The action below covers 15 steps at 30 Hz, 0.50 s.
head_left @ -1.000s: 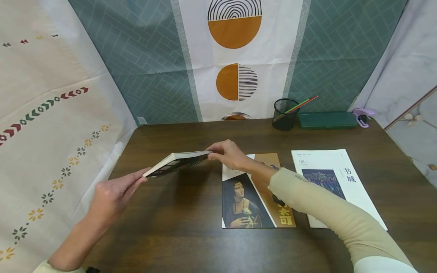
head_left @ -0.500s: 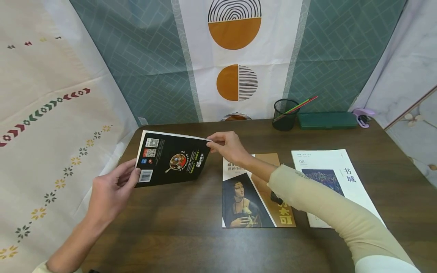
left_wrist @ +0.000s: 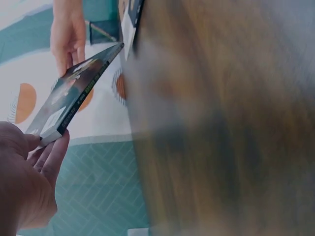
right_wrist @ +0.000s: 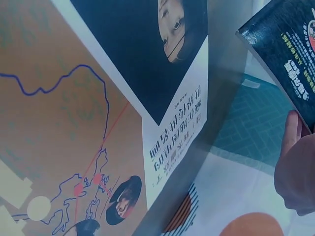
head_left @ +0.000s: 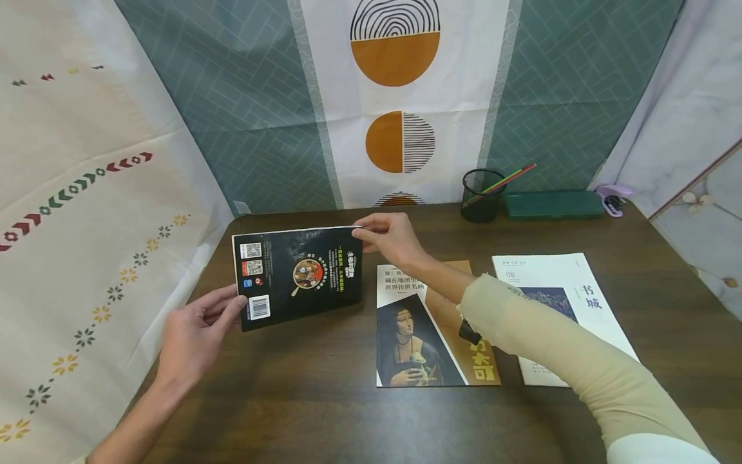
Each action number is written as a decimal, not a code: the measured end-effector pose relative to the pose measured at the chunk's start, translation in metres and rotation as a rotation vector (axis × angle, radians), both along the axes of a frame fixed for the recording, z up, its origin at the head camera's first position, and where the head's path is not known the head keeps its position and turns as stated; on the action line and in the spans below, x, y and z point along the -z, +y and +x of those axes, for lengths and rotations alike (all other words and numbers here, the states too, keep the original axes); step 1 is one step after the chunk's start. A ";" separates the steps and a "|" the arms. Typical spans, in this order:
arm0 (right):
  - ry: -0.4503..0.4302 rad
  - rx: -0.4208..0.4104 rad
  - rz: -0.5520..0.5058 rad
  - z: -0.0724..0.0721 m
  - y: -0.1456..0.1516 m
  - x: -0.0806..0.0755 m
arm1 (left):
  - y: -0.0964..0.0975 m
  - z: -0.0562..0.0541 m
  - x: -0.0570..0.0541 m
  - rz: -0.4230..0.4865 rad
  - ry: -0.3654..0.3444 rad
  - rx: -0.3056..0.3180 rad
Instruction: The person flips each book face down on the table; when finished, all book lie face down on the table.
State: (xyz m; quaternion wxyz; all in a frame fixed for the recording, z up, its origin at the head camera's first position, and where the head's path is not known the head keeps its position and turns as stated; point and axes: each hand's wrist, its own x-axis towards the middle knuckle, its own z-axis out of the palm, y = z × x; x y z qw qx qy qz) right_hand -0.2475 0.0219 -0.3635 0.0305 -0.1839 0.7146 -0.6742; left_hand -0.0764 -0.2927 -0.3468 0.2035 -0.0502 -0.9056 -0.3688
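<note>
A black book (head_left: 298, 274) is held up above the left part of the table, tilted so that its printed cover with QR codes and a barcode faces the head camera. At its lower left corner my left hand (head_left: 199, 328) pinches it between thumb and fingers. My right hand (head_left: 394, 241) pinches the upper right corner. From the left wrist view, the book (left_wrist: 74, 93) shows its spine and a page edge near my left hand (left_wrist: 29, 172). In the right wrist view my right hand (right_wrist: 298, 167) grips the book's edge.
Under my right forearm lies a brown and white book (head_left: 417, 341) with a portrait. To its right is a white book (head_left: 597, 322), partly covered by the sleeve. A black mesh pen cup (head_left: 481, 206), a green case (head_left: 553, 205) and a purple-handled object (head_left: 614, 196) stand along the back edge.
The book was nearly flat a second ago, showing its edge; it has tipped up so its cover faces me. Both hands keep their hold, and the right hand has risen slightly.
</note>
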 end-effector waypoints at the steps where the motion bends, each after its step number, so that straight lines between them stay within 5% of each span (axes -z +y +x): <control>1: -0.001 0.002 -0.001 0.000 0.000 0.000 | 0.000 0.000 0.002 0.021 -0.023 -0.002; 11: -0.080 0.015 0.002 -0.002 0.001 0.004 | 0.005 0.001 0.030 0.368 -0.308 0.016; 15: -0.101 0.028 0.038 -0.004 0.001 0.010 | 0.009 0.001 0.039 0.429 -0.383 0.002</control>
